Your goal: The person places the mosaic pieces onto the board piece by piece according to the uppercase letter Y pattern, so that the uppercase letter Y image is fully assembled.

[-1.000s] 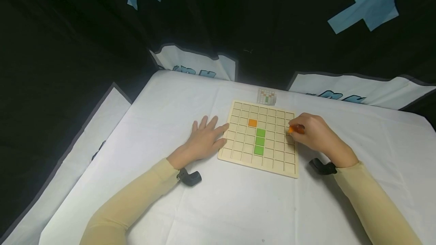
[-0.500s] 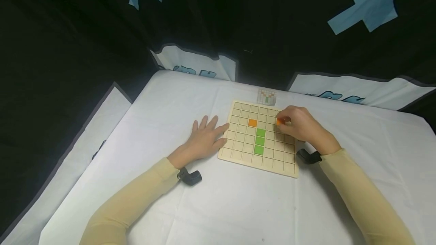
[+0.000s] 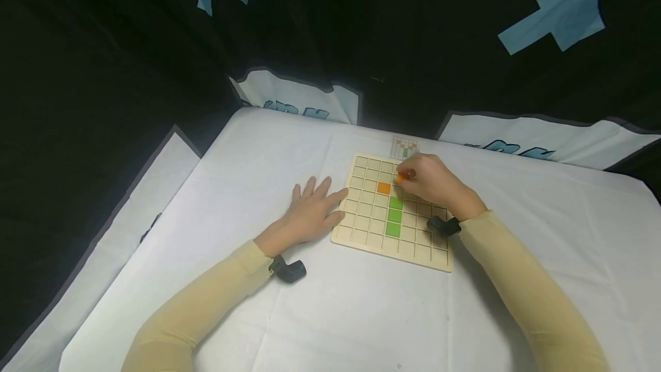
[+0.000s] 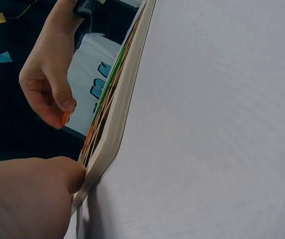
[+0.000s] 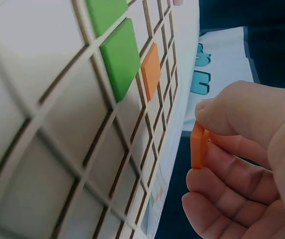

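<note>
A wooden grid board (image 3: 361,223) lies on the white table. Three green square tiles (image 3: 394,215) sit in one column of its cells, and an orange tile (image 3: 384,188) is set up and to the left of them. My right hand (image 3: 431,179) pinches another orange tile (image 5: 198,147) between thumb and fingers, above the board's upper part; the right wrist view shows it apart from the grid. My left hand (image 3: 307,214) lies with fingers spread on the table, thumb and fingertip touching the board's left edge.
A small pattern card (image 3: 404,147) with a printed coloured grid lies just behind the board, partly covered by the right hand. Black cloth (image 3: 387,45) with blue and white patches hangs behind the table.
My right hand has moved left and slightly away from me across the board, carrying the orange tile from its right edge. The left hand has stayed in place.
</note>
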`<state>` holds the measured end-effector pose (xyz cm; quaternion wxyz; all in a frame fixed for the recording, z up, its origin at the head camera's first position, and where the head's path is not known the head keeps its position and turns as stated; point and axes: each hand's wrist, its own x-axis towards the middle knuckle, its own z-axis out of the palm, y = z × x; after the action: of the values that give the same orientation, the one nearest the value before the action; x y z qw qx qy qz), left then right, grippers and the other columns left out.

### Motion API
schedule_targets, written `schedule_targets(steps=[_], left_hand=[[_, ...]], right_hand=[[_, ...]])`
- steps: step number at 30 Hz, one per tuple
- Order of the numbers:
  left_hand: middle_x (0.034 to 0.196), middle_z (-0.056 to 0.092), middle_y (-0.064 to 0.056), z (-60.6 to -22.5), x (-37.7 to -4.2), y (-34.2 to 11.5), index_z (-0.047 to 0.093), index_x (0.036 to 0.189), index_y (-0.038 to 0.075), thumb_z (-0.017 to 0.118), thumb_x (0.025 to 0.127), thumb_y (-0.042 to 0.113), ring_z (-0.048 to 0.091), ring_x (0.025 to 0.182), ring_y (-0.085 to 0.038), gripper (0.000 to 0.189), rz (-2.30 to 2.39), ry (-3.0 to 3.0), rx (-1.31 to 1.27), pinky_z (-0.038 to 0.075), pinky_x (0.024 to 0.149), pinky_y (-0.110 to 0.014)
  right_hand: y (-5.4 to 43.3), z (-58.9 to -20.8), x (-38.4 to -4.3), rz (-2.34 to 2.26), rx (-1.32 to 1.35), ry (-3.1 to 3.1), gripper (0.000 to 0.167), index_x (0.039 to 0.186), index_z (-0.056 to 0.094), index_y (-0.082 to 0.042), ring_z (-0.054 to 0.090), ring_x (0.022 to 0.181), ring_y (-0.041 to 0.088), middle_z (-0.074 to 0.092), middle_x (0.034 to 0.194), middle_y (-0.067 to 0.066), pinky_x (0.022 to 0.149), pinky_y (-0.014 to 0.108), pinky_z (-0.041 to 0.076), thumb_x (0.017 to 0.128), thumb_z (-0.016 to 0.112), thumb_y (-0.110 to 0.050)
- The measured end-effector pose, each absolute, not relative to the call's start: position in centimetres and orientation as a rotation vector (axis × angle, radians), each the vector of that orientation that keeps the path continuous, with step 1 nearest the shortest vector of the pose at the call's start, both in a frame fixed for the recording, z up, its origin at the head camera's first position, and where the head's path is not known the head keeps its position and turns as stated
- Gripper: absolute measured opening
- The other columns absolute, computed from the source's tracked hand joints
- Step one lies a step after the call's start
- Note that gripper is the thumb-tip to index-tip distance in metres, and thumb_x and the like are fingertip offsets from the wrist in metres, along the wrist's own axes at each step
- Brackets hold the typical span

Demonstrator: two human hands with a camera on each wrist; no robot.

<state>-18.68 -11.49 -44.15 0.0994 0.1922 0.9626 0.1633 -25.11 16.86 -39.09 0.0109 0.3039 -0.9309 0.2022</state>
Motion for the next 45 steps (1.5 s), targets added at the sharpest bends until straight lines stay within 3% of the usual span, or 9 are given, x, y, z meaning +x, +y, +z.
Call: schedule_targets(steps=[5,14,22,29,32,45], left_hand=[[0.17,0.019,-0.022,-44.1,-18.6,-11.6,0.038,0.159,0.026,0.045,0.105,0.045,0.007,0.155,-0.054,0.058,0.485,2.841,0.565,0.006,0.119,-0.076],[0.17,0.018,-0.021,-44.2,-18.7,-11.6,0.037,0.159,0.027,0.044,0.105,0.046,0.007,0.155,-0.054,0.058,0.48,2.842,0.564,0.006,0.12,-0.076],[0.17,0.019,-0.021,-44.2,-18.7,-11.6,0.037,0.159,0.027,0.043,0.106,0.047,0.008,0.156,-0.053,0.058,0.484,2.843,0.575,0.007,0.119,-0.076],[0.17,0.02,-0.021,-44.2,-18.6,-11.6,0.037,0.159,0.027,0.043,0.106,0.047,0.009,0.155,-0.054,0.057,0.475,2.852,0.581,0.01,0.119,-0.076],[0.17,0.02,-0.021,-44.2,-18.6,-11.7,0.037,0.159,0.027,0.043,0.105,0.047,0.009,0.155,-0.054,0.058,0.471,2.85,0.582,0.01,0.119,-0.076],[0.17,0.019,-0.021,-44.1,-18.7,-11.7,0.036,0.16,0.027,0.043,0.106,0.047,0.008,0.156,-0.053,0.058,0.467,2.841,0.579,0.009,0.119,-0.076]], right_hand=[[15.4,-39.2,-26.0,0.613,1.024,-2.867,0.017,0.072,0.066,-0.007,0.05,0.071,0.02,0.064,0.071,0.004,0.067,0.032,0.042,0.087,0.071,-0.002],[13.0,-39.0,-27.2,0.576,1.067,-2.897,0.017,0.071,0.064,-0.007,0.049,0.07,0.02,0.06,0.067,0.005,0.065,0.032,0.04,0.085,0.072,-0.003],[11.9,-39.4,-28.0,0.599,1.056,-2.979,0.027,0.066,0.058,-0.009,0.046,0.069,0.02,0.051,0.062,0.001,0.069,0.034,0.04,0.09,0.07,-0.005],[11.6,-40.0,-28.3,0.64,0.995,-3.037,0.008,0.085,0.075,-0.004,0.055,0.077,0.021,0.069,0.076,0.005,0.083,0.043,0.049,0.091,0.07,-0.004],[11.4,-40.2,-28.4,0.642,0.997,-3.045,0.008,0.084,0.074,-0.004,0.054,0.078,0.022,0.069,0.079,0.007,0.079,0.041,0.051,0.09,0.07,-0.003],[10.6,-40.2,-28.6,0.642,0.905,-3.133,0.01,0.097,0.077,-0.003,0.06,0.091,0.026,0.075,0.097,0.012,0.096,0.045,0.054,0.09,0.07,-0.004]])
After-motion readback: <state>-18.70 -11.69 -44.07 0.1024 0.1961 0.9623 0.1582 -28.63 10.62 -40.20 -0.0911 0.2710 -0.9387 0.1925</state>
